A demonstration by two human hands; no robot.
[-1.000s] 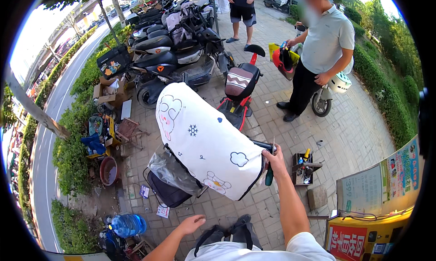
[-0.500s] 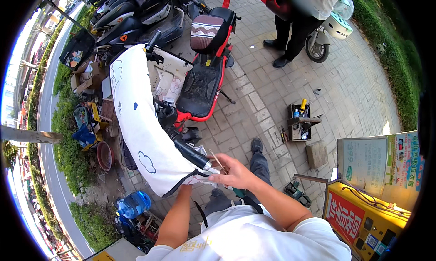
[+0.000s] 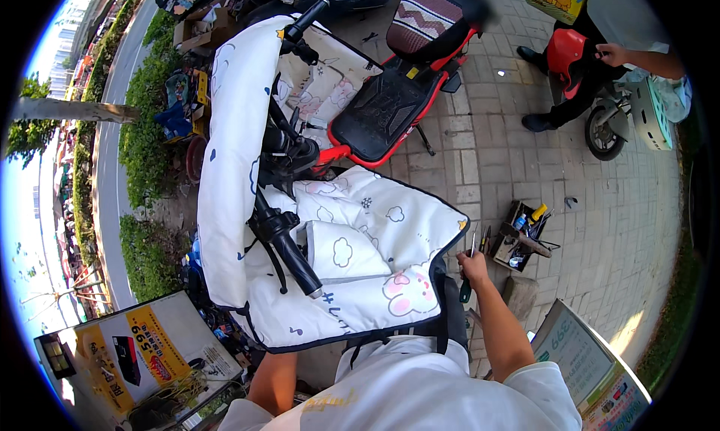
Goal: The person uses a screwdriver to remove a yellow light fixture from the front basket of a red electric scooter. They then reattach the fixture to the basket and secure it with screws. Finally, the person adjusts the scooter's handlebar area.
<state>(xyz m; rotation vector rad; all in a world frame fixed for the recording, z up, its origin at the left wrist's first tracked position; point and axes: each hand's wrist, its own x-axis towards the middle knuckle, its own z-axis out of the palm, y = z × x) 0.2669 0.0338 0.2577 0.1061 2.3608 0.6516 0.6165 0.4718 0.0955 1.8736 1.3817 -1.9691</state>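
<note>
My right hand (image 3: 472, 266) is closed round a screwdriver with a green handle (image 3: 466, 291), and its thin metal shaft points away from me. It is held just right of the white quilted scooter apron (image 3: 409, 206), which has cloud and rabbit prints and a dark edge. My left forearm (image 3: 273, 380) goes under the apron's near edge, so the left hand is hidden. Spread beneath the handlebar, the apron shows its inner side. The black handlebar grip (image 3: 295, 262) nearest me is exposed, with a brake lever beside it. Behind stands the red electric scooter (image 3: 351, 152).
An open toolbox (image 3: 517, 240) stands on the paving to the right, with a stone block (image 3: 519, 296) nearer me. At upper right, a person's hand (image 3: 613, 54) is beside a red object (image 3: 568, 60). Sign boards (image 3: 589, 356) flank me; a hedge (image 3: 148, 258) runs along the left.
My right hand has left the grip's end and moved right with the screwdriver. The apron's near side is now spread open to the right. The whole view has shifted.
</note>
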